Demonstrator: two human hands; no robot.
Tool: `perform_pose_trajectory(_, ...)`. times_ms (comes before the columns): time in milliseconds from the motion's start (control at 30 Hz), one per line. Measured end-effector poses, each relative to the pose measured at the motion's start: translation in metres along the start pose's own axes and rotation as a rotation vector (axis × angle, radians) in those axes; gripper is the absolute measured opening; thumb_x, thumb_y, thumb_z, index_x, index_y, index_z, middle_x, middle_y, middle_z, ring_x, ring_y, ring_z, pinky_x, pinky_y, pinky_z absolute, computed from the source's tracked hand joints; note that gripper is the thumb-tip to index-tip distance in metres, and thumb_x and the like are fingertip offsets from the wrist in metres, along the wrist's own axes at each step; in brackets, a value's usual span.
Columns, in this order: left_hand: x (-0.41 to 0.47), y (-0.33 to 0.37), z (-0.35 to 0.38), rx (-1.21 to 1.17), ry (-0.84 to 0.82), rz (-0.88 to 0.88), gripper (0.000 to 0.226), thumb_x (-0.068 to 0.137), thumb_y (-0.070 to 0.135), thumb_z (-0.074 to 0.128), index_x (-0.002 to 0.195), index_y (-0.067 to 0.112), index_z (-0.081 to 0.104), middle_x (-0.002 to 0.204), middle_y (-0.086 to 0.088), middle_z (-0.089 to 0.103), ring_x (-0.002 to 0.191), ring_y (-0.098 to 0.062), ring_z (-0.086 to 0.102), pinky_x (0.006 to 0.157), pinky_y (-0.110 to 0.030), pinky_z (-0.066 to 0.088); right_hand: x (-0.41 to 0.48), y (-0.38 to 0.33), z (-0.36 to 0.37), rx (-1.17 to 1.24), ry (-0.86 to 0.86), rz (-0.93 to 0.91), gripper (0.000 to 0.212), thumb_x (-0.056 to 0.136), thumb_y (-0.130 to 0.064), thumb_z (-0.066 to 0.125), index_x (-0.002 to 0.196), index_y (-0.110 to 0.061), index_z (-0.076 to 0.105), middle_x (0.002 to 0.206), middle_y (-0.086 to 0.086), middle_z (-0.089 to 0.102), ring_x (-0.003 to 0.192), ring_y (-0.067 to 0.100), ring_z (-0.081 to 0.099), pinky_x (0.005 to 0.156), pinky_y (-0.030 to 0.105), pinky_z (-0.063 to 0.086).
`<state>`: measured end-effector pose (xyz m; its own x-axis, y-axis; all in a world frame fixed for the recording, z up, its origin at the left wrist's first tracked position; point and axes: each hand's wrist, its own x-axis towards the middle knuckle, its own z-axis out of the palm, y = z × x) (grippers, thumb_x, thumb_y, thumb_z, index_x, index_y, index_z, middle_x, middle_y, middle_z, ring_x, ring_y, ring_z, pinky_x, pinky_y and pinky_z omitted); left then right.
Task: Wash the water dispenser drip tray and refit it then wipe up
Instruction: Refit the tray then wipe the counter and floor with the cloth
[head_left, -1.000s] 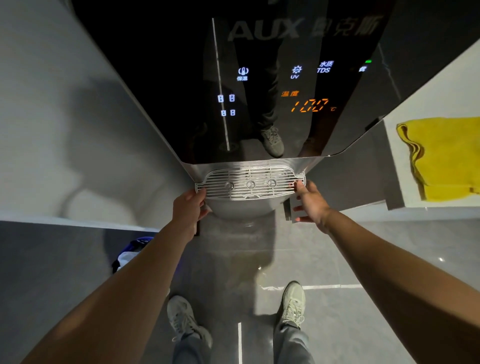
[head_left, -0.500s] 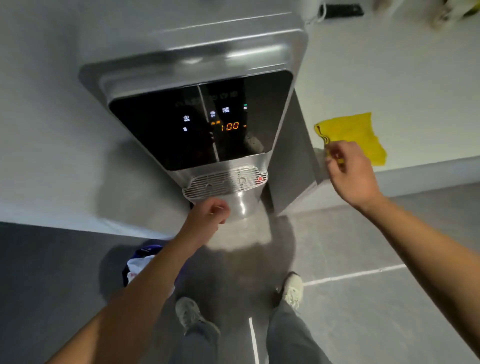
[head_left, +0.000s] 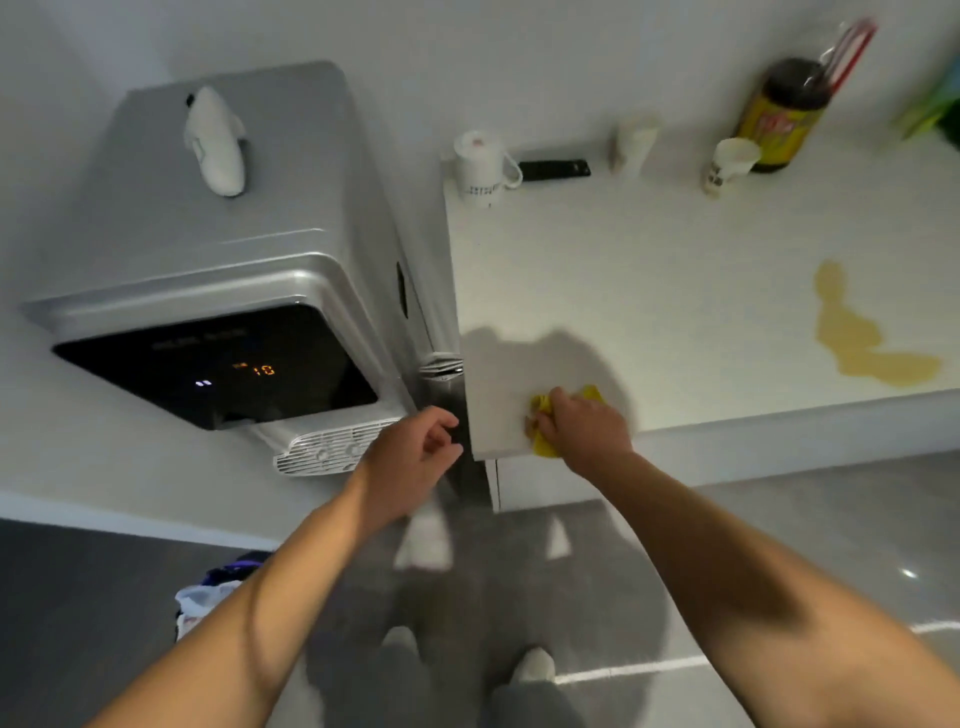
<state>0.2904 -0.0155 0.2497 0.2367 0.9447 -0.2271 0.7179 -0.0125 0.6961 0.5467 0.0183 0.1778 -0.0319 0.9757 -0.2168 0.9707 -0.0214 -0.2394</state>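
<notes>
The silver water dispenser stands at the left with a black lit panel. Its slotted drip tray sits fitted under the panel, partly hidden by my left hand. My left hand hovers in front of the tray, fingers loosely curled, holding nothing. My right hand is closed on a bunched yellow cloth at the near left corner of the white counter. A yellowish spill lies on the counter at the right.
A white mug, a black remote, two paper cups and a dark bottle stand along the counter's back. A white toy lies on the dispenser. A bag sits on the grey floor at lower left.
Both hands left the drip tray. My right hand reached to the counter and took hold of the yellow cloth; my left hand drew back. The view rose and swung right.
</notes>
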Motion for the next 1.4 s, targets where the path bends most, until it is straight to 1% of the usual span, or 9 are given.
perform_pose_trajectory(100, 0.026, 0.022, 0.025, 0.067, -0.043, 0.015, 0.033, 0.093, 0.025, 0.069, 0.125, 0.021, 0.065, 0.112, 0.002, 0.071, 0.100, -0.015, 0.068, 0.091, -0.035, 0.054, -0.020, 0.037, -0.029, 0.256, -0.071, 0.118, 0.032, 0.099, -0.053, 0.041, 0.088, -0.024, 0.044, 0.083, 0.004, 0.062, 0.079, 0.032, 0.063, 0.066, 0.039, 0.048)
perform_pose_trajectory(300, 0.105, 0.056, 0.092, 0.341, -0.135, 0.189, 0.059, 0.094, 0.030, 0.061, 0.151, 0.020, 0.048, 0.159, -0.006, 0.044, 0.145, -0.028, 0.041, 0.119, -0.040, 0.035, -0.053, 0.129, -0.079, 0.611, 0.180, 0.312, 0.030, 0.091, -0.053, 0.050, 0.079, -0.026, 0.052, 0.073, -0.009, 0.070, 0.074, 0.021, 0.069, 0.063, 0.033, 0.048)
perform_pose_trajectory(467, 0.177, 0.101, 0.152, 0.473, -0.096, 0.386, 0.053, 0.089, 0.031, 0.060, 0.138, 0.011, 0.062, 0.151, -0.017, 0.054, 0.140, -0.039, 0.047, 0.118, -0.046, 0.036, -0.047, 0.222, -0.122, 0.472, 0.307, 0.340, 0.033, 0.092, -0.064, 0.043, 0.075, -0.035, 0.047, 0.066, -0.007, 0.061, 0.070, 0.028, 0.061, 0.060, 0.037, 0.046)
perform_pose_trajectory(567, 0.222, 0.144, 0.183, 0.457, -0.099, 0.363, 0.054, 0.086, 0.035, 0.055, 0.133, 0.011, 0.066, 0.146, -0.017, 0.058, 0.136, -0.041, 0.049, 0.116, -0.048, 0.039, -0.036, 0.279, -0.140, 0.447, 0.302, 0.412, 0.034, 0.097, -0.055, 0.049, 0.076, -0.029, 0.043, 0.068, -0.001, 0.061, 0.070, 0.029, 0.062, 0.068, 0.044, 0.053)
perform_pose_trajectory(700, 0.280, 0.186, 0.219, 0.468, -0.118, 0.333, 0.060, 0.087, 0.037, 0.055, 0.143, 0.016, 0.058, 0.157, -0.016, 0.046, 0.146, -0.040, 0.038, 0.122, -0.053, 0.025, -0.019, 0.351, -0.164, 0.294, 0.243, 0.397, 0.021, 0.101, -0.050, 0.050, 0.089, -0.034, 0.046, 0.076, -0.006, 0.054, 0.076, 0.029, 0.061, 0.064, 0.035, 0.042)
perform_pose_trajectory(833, 0.313, 0.217, 0.249, 0.514, -0.144, 0.317, 0.064, 0.089, 0.042, 0.050, 0.150, 0.020, 0.052, 0.162, -0.015, 0.040, 0.150, -0.041, 0.032, 0.124, -0.059, 0.017, -0.010, 0.430, -0.190, 0.156, 0.217, 0.413, 0.030, 0.102, -0.044, 0.052, 0.090, -0.017, 0.049, 0.084, 0.009, 0.062, 0.082, 0.037, 0.062, 0.065, 0.038, 0.042)
perform_pose_trajectory(1200, 0.326, 0.219, 0.282, 0.630, -0.022, 0.323, 0.070, 0.092, 0.046, 0.040, 0.158, 0.023, 0.036, 0.167, -0.015, 0.030, 0.153, -0.046, 0.021, 0.123, -0.064, 0.008, 0.010, 0.528, -0.139, -0.093, 0.166, 0.127, 0.035, 0.095, -0.044, 0.061, 0.098, -0.010, 0.069, 0.089, 0.013, 0.065, 0.085, 0.037, 0.062, 0.080, 0.047, 0.050)
perform_pose_trajectory(1300, 0.323, 0.221, 0.284, 0.632, 0.002, 0.316, 0.071, 0.092, 0.047, 0.040, 0.158, 0.023, 0.037, 0.167, -0.014, 0.030, 0.153, -0.045, 0.022, 0.123, -0.064, 0.012, 0.005, 0.538, -0.117, -0.115, 0.235, 0.039, 0.043, 0.098, -0.050, 0.056, 0.118, -0.014, 0.068, 0.104, 0.009, 0.065, 0.093, 0.034, 0.061, 0.087, 0.046, 0.048)
perform_pose_trajectory(1400, 0.325, 0.225, 0.285, 0.650, 0.021, 0.318, 0.071, 0.091, 0.047, 0.041, 0.155, 0.018, 0.044, 0.165, -0.016, 0.034, 0.151, -0.046, 0.026, 0.123, -0.063, 0.013, 0.016, 0.563, -0.114, -0.201, 0.228, -0.215, 0.060, 0.104, -0.057, 0.043, 0.140, -0.012, 0.058, 0.130, 0.013, 0.061, 0.114, 0.034, 0.058, 0.108, 0.050, 0.039)
